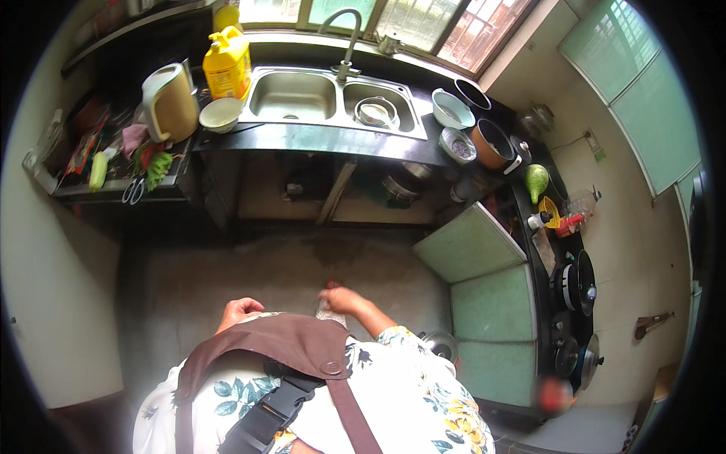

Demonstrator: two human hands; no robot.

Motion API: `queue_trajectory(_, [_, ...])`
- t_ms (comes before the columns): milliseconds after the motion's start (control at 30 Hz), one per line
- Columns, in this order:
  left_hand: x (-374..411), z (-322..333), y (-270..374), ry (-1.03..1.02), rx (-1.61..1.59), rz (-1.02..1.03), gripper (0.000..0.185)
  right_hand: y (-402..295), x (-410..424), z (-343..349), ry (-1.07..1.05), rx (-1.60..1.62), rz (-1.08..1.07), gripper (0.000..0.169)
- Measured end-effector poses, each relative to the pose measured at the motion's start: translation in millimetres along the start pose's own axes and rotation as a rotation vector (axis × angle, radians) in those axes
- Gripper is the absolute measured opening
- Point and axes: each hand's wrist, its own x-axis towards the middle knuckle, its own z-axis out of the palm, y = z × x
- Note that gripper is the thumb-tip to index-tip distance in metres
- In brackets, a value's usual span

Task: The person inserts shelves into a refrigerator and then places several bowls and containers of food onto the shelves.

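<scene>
My left hand point(241, 313) is at the left edge of the brown apron point(283, 335), its fingers bent; whether it grips anything is hidden. To the right, my right hand point(339, 299) hangs in front of the body with curled fingers, beside a pale patterned cloth or garment part point(330, 315). Something small and reddish shows just past its fingers; I cannot tell whether the hand holds it. Ahead stands a steel double sink point(294, 96) with bowls point(375, 112) in its right basin and a tall faucet point(353, 42).
The left counter bears a kettle point(180, 108), scissors point(133, 192), leafy greens point(159, 169) and a peeled gourd point(98, 171). A yellow jug point(227, 65) stands by the sink. At right, a cabinet door point(471, 244) juts out below the counter; a lidded pot point(441, 345) sits low beside me.
</scene>
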Motion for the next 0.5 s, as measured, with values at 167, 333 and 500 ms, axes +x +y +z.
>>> queue_trajectory(167, [74.2, 27.9, 18.2, 0.153, 0.146, 0.097, 0.012, 136.6, 10.3, -124.5, 0.791, 0.460, 0.302, 0.031])
queue_trajectory(333, [138.3, 85.2, 57.2, 0.190, 0.108, 0.038, 0.016, 284.2, -17.2, -227.3, 1.225, 1.438, 0.264, 0.013])
queue_trajectory(500, [179.3, 128.3, 105.4, 0.173, 0.086, -0.067, 0.017, 405.2, -24.1, -286.9, 1.506, 1.664, 0.271, 0.015])
